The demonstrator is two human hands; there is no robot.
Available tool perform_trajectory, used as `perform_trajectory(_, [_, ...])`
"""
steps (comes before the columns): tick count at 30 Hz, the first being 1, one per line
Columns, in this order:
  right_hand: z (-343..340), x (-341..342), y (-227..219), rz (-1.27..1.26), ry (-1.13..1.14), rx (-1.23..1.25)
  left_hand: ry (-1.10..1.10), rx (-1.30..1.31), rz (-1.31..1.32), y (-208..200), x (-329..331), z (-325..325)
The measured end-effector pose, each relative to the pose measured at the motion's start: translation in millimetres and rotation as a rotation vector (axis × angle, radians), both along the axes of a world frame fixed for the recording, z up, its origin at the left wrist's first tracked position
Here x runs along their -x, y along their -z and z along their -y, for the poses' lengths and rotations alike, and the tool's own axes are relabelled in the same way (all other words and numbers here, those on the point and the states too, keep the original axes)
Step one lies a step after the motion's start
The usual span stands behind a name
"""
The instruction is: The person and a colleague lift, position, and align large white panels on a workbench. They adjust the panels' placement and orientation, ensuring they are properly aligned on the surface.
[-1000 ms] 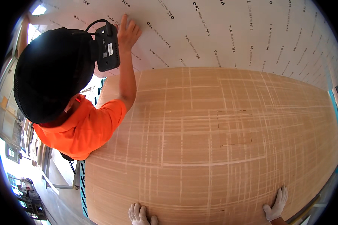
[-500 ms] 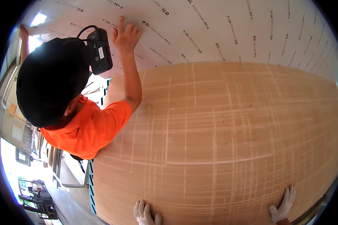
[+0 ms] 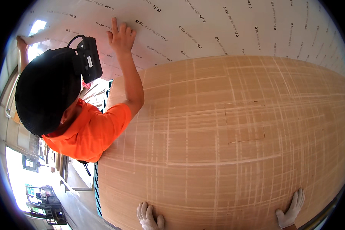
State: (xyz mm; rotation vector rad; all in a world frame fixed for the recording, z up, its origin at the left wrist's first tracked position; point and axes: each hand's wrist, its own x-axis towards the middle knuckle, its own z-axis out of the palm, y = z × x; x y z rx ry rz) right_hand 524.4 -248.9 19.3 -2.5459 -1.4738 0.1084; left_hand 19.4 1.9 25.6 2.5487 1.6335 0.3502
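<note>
The person's gloved left hand (image 3: 150, 219) and right hand (image 3: 290, 212) rest flat, thumbs apart, on the brown board (image 3: 195, 134); a co-worker's hand (image 3: 122, 39) (bare) is against the white sheet (image 3: 203, 25) along its far side.

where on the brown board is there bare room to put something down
The widest free patch is the middle of the brown board, with the co-worker's orange sleeve to its left and the white sheet beyond. Another lies between the left hand and right hand. The far-left corner is crowded by the co-worker's arm.
</note>
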Motion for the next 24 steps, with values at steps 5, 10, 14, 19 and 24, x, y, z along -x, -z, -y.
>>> perform_trajectory(5, [-3.0, 2.4, -2.7, -0.001, 0.008, 0.002, 0.001, -0.006, 0.0, 3.6, 3.1, 0.9])
perform_trajectory(10, [-2.6, -0.6, -2.1, -0.003, -0.001, -0.001, -0.005, -0.01, 0.001, 1.7, -2.2, -0.1])
perform_trajectory(14, [1.0, -0.4, 0.1, 0.015, -0.007, -0.018, 0.008, -0.031, 0.01, 1.8, -1.9, -0.5])
perform_trajectory(19, [-0.7, -0.6, -1.0, 0.017, -0.01, -0.017, -0.002, -0.012, 0.008, 0.1, -3.0, -0.3])
perform_trajectory(24, [-3.7, 0.6, -3.6, 0.013, -0.004, -0.006, -0.002, -0.008, 0.015, 2.5, 0.3, 0.3])
